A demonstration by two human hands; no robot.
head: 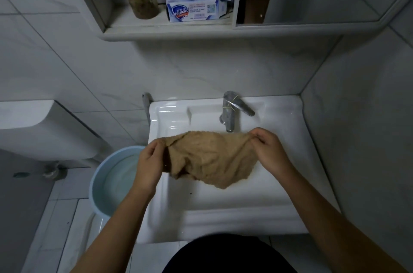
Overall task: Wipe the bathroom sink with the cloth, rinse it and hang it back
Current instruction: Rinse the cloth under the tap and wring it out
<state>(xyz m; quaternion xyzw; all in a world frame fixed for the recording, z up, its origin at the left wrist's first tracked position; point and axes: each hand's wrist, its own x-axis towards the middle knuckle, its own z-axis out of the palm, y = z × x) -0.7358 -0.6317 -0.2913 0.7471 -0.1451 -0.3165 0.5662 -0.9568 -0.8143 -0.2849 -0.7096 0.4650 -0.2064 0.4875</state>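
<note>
Tan cloth (207, 158) hangs spread over the white sink (223, 216) basin, just before the faucet (230, 114). Left hand (149, 161) and right hand (268, 149) each pinch an upper corner. Soap box (196, 4) sits on the shelf above the faucet.

The sink (223, 216) fills the middle and lower middle of the frame, its back edge against the wall. The faucet (230, 114) stands on that back edge, right of centre. The cloth (210, 161) hangs spread over the basin, just below the faucet, pinched at its left end by the left hand (149, 165) and at its right end by the right hand (270, 149). Left of the sink, lower down on the floor, sits a basin of water (111, 181). A toilet tank (40, 131) occupies the left edge. At the upper middle, a shelf (169, 28) carries a jar (142, 2) on the left and a soap box (194, 4) to its right.
</note>
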